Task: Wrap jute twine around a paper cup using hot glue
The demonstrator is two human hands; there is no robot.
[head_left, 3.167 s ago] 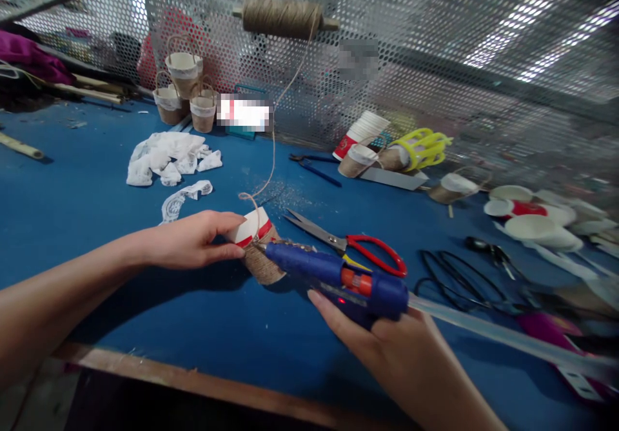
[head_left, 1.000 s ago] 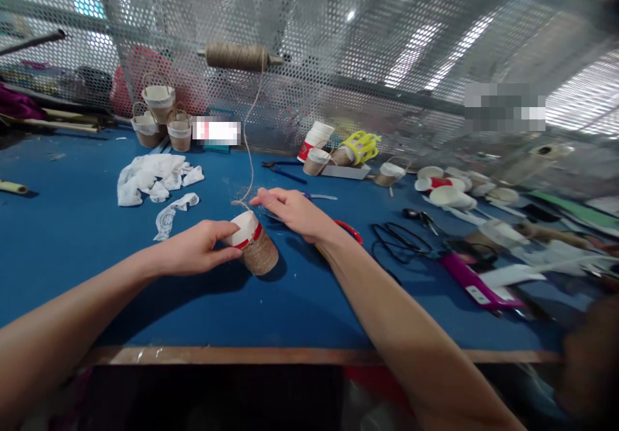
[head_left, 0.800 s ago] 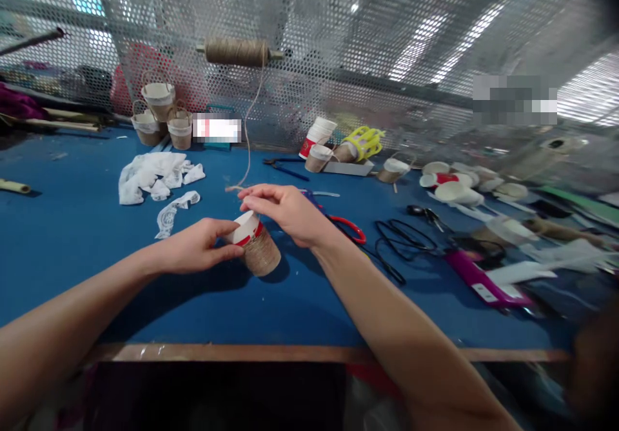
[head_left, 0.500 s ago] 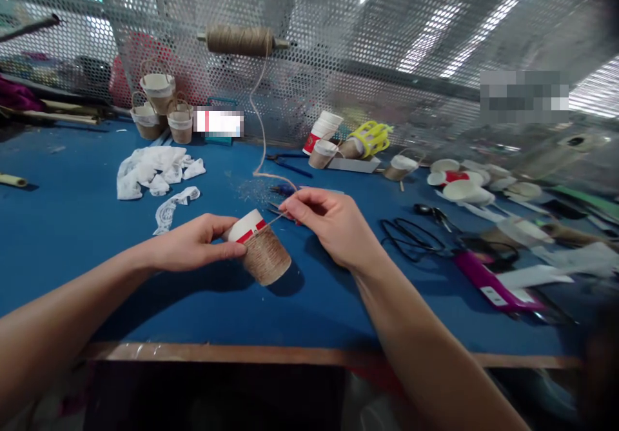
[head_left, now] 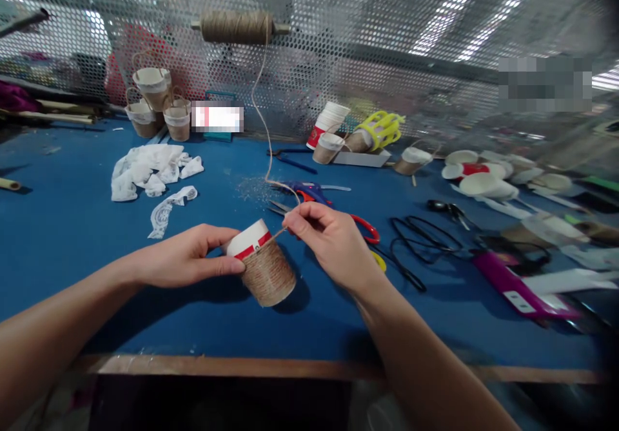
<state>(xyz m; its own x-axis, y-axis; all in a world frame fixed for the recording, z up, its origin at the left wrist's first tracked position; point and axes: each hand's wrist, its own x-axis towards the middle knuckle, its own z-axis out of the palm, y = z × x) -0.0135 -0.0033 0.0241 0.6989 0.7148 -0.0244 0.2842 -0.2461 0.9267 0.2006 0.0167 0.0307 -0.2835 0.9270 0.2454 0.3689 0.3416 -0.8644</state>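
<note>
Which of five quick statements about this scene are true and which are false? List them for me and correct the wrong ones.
The left hand holds the cup. True.
The right hand is empty. False: it pinches the twine.
The twine runs from the spool to the right hand. True.
The twine covers the whole cup. False: a white and red part at one end is bare.
The glue gun lies on the table. True.
</note>
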